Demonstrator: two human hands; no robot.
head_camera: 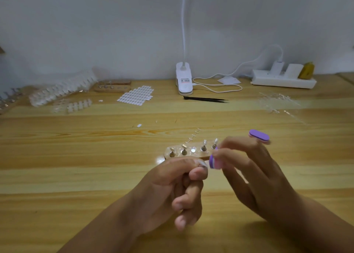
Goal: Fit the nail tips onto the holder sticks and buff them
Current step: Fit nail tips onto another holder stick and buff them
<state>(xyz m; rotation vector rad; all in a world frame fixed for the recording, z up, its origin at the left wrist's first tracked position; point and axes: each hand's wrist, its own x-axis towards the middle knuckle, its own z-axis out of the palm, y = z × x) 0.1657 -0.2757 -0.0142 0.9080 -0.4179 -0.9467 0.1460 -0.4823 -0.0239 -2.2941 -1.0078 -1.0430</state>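
The left hand (pixel 172 185) is curled, thumb and forefinger pinching a clear nail tip (pixel 202 163) so that its curved face pokes out just past the fingertips. The stick that presumably carries it is hidden inside the fist, which would steady it against rubbing. Right against that exposed tip, the right hand (pixel 254 172) pinches a small purple buffer block (pixel 214 161) between thumb and forefinger, its other fingers fanned loosely, a light hold suited to short strokes rather than pressure. This looks like the buffing step on one tip. Just beyond the two grips lies the holder base (pixel 206 157), kept close so a stick can go back with little reach. Four holder sticks (pixel 203 147) stand in it, and a bare metal disc (pixel 193 150) in the middle marks a vacant seat, probably the home of the piece in hand. Past the right fingers a second purple buffer (pixel 259 136) lies on the wooden table (pixel 76 176). An emptied tip sprue (pixel 193 136) lies just behind the base. Well away from the grips, toward the wall, are black tweezers (pixel 206 99), a sheet of adhesive tabs (pixel 136 95), strips of unused nail tips (pixel 61 92) and a clip lamp (pixel 183 80).
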